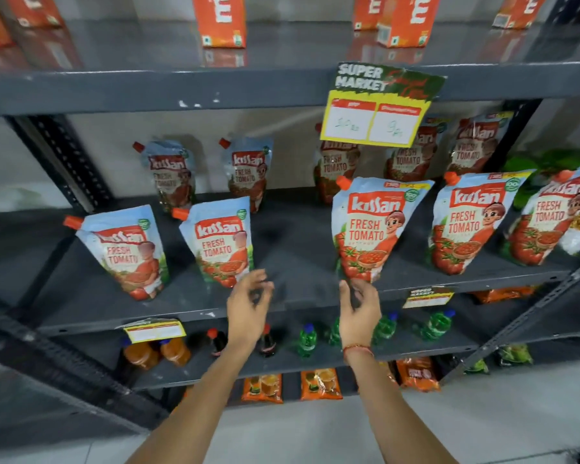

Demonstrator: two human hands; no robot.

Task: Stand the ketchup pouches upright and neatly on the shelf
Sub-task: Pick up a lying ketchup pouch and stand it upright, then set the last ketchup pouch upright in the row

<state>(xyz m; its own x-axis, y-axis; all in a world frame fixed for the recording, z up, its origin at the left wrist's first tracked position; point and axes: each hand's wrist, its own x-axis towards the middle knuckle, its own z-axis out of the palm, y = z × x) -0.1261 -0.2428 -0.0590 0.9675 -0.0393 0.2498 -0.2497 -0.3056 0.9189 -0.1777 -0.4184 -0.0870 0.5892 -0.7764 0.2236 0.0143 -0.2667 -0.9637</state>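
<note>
Dark grey metal shelf (pixel 292 236) bearing upright red-and-blue Kissan ketchup pouches (pixel 369 229) with orange spouts. Right hand (pixel 360 309), fingers loosely spread, touches the base of the middle front pouch; left hand (pixel 248 306) hangs open, empty, at the shelf edge.

Glossy plastic ketchup pouches (pixel 372 229) on a dark, seemingly painted-metal shelf (pixel 292 242).

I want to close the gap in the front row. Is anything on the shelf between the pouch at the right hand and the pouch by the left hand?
Nothing visible: the shelf is bare between the pouch at the right hand and the pouch by the left hand.
</note>
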